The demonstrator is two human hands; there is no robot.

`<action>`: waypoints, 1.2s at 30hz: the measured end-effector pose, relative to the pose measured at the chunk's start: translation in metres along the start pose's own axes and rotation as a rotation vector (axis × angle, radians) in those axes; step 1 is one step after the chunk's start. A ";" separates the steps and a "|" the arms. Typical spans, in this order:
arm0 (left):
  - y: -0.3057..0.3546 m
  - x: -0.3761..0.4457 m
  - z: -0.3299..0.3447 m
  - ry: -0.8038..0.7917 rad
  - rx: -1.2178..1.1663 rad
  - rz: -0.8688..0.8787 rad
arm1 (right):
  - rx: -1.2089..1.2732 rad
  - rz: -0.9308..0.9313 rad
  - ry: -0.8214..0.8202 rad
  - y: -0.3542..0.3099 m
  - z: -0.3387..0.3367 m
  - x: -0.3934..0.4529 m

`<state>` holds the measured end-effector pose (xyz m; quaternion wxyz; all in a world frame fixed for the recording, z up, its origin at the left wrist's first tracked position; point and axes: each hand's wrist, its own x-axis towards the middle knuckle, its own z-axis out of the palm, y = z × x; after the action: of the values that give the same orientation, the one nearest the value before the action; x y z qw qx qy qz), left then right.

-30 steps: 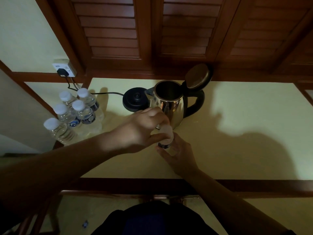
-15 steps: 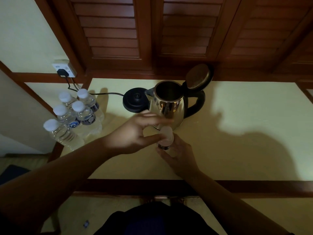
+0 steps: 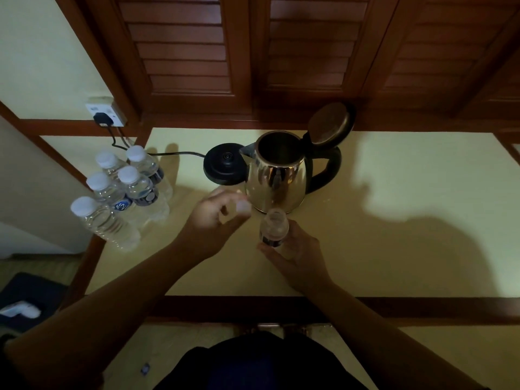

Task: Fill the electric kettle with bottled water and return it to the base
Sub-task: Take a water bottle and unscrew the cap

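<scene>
A person is standing at a pale counter (image 3: 394, 249), seen from above in dim light. The right hand (image 3: 298, 249) is gripping an uncapped bottle (image 3: 273, 227) upright, just in front of the kettle (image 3: 277, 178). The left hand (image 3: 213, 220) is hovering just left of the bottle, its fingertips pinching what looks like the white cap (image 3: 243, 206), though blur is softening it.

The kettle is sitting on the counter with its lid (image 3: 329, 125) tipped open, touching or just beside the black base (image 3: 225, 167) on its left, not on it. Five sealed bottles (image 3: 123, 192) are clustered at the counter's left edge.

Risks, as I am judging them: the bottle is soft and open, so a tight squeeze while lifting could be sending water over the neck. Pouring too fast could be missing the kettle mouth, and the base with its cord (image 3: 174, 154) plugged into the socket (image 3: 105, 112) is lying close enough to get splashed. The cap could be slipping and rolling off the edge.

Hard to make out: the bottle's water level, the kettle's dark inside, and the bottle's lower part behind the fingers. Both arms are running out of view at the bottom.
</scene>
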<state>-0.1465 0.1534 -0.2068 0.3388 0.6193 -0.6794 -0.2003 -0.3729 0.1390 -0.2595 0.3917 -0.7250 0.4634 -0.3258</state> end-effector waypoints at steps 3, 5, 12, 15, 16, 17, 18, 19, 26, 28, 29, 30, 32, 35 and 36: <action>-0.026 -0.013 0.019 -0.129 0.126 -0.023 | -0.006 0.015 0.002 0.005 -0.001 0.001; -0.033 -0.019 0.022 -0.163 0.242 -0.045 | 0.012 0.026 -0.004 0.005 -0.002 0.002; -0.038 -0.025 0.024 -0.229 0.189 0.031 | 0.159 0.037 -0.138 0.000 -0.011 0.001; -0.022 -0.019 0.022 -0.214 -0.066 0.015 | 0.190 0.015 -0.143 0.003 -0.028 -0.001; -0.016 -0.017 0.022 -0.214 -0.125 0.000 | 0.199 0.010 -0.106 0.006 -0.033 -0.001; -0.012 -0.015 0.022 -0.215 -0.179 -0.027 | 0.198 0.002 -0.052 0.010 -0.037 -0.001; -0.007 -0.014 0.023 -0.211 -0.240 -0.056 | 0.194 0.002 0.019 0.013 -0.040 0.000; -0.003 -0.013 0.025 -0.209 -0.299 -0.086 | 0.196 0.013 0.096 0.015 -0.041 0.003; 0.007 -0.009 0.033 -0.216 -0.452 -0.139 | 0.127 -0.044 0.294 0.006 -0.028 0.037; 0.011 -0.008 0.033 -0.198 -0.456 -0.123 | 0.102 -0.087 0.322 0.006 -0.021 0.044; 0.013 -0.008 0.032 -0.195 -0.444 -0.109 | 0.093 -0.088 0.334 0.006 -0.018 0.048; 0.015 -0.007 0.032 -0.182 -0.428 -0.097 | 0.087 -0.082 0.338 0.005 -0.015 0.051; 0.017 -0.009 0.031 -0.131 -0.422 -0.080 | 0.055 -0.075 0.331 0.006 -0.008 0.055; 0.021 -0.009 0.023 -0.021 -0.504 -0.067 | 0.031 -0.066 0.354 0.003 0.002 0.056; 0.022 -0.005 0.016 -0.004 -0.557 -0.067 | 0.044 -0.064 0.368 0.002 0.003 0.055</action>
<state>-0.1736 0.1595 -0.2037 0.4880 0.5240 -0.5779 -0.3916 -0.3508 0.0880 -0.2565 0.3055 -0.6587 0.4969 -0.4753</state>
